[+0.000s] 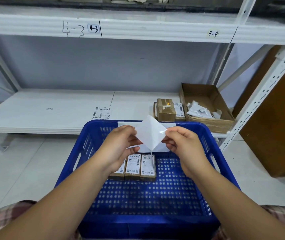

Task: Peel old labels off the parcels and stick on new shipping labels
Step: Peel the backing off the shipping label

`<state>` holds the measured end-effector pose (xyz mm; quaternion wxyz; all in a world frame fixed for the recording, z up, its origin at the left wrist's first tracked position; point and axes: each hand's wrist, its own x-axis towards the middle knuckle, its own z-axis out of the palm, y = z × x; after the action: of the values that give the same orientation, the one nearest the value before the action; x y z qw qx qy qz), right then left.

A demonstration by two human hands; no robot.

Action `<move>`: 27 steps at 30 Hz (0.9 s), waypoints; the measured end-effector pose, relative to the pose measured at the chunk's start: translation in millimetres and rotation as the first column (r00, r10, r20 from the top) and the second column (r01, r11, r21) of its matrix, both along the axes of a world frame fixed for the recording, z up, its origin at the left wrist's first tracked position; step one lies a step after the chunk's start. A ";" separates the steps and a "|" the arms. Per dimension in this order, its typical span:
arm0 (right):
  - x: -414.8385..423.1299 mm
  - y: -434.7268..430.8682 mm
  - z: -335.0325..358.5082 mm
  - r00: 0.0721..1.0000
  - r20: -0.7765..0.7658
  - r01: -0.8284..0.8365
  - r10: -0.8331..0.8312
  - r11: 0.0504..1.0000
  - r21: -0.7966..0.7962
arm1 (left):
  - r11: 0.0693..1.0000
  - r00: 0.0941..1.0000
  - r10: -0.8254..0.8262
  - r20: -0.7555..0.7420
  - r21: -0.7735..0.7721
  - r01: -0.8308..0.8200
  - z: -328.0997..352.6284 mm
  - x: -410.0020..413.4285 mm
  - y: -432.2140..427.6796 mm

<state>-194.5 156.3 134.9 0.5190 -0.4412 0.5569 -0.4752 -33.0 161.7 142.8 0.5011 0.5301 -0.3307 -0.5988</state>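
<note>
Head view, starting at the left: a printed label (102, 113) lies loose on the shelf (34, 111). Over the blue crate (100, 122), the left hand (121, 146) pinches one corner of a blank white sheet (151, 134), thumb and fingertips closed on it. Three labelled parcels (134, 166) stand side by side in the crate below. The right hand (179, 144) pinches the opposite corner. This looks like a fresh label being split from its backing, so peel slowly at a shallow angle and keep the glue off the fingers. Further right, more parcels (166, 110) sit on the shelf beside a cardboard box (204, 94) of scrap paper.
</note>
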 end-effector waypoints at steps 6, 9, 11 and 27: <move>-10.5 -6.8 6.7 0.977 0.182 0.097 -0.109 0.993 0.072 | 0.988 0.990 0.132 -0.053 0.084 -0.127 -1.9 7.9 -9.8; -19.0 -11.2 11.9 0.952 0.236 0.184 -0.196 0.980 0.074 | 0.963 0.943 0.251 -0.220 0.158 -0.219 -0.6 17.9 -16.8; -25.1 -14.4 15.3 0.940 0.235 0.242 -0.249 0.969 0.057 | 0.937 0.868 0.344 -0.357 0.183 -0.296 2.0 22.9 -18.8; -39.3 -16.7 18.4 0.908 0.280 0.312 -0.311 0.949 0.043 | 0.969 0.988 0.153 -0.004 -0.193 -0.151 8.7 29.3 -11.9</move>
<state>-233.8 139.6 153.3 0.5102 -0.2750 0.5395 -0.6108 -3.7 149.8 151.5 0.5928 0.5060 -0.3482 -0.5209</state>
